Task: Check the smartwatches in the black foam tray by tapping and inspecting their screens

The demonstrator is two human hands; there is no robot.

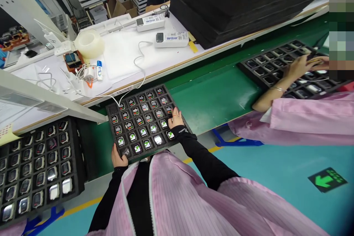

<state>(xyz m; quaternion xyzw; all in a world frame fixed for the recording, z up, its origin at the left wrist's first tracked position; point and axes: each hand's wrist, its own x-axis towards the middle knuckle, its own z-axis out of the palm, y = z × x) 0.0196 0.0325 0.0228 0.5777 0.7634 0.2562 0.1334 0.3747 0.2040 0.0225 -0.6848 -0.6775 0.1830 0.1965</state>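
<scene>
A dark foam tray (110, 112) full of smartwatches lies in front of me on the green work surface. Many of its watches, such as this smartwatch (139, 121), have lit screens with coloured blocks. My left hand (118, 158) grips the tray's near left corner, its thumb by the front edge. On the right side, my right hand (176, 119) is closed over the tray's rim, covering part of the watches there. A white cable (135, 62) runs from the shelf down to a back-row watch near the tray's left corner.
Another watch tray (79, 155) lies at left. At right, a co-worker's hands (300, 65) work over a third tray (249, 68). The shelf behind holds two white devices (171, 40), a tape roll (89, 42) and a black foam stack (210, 11). A white post (55, 97) stands at left.
</scene>
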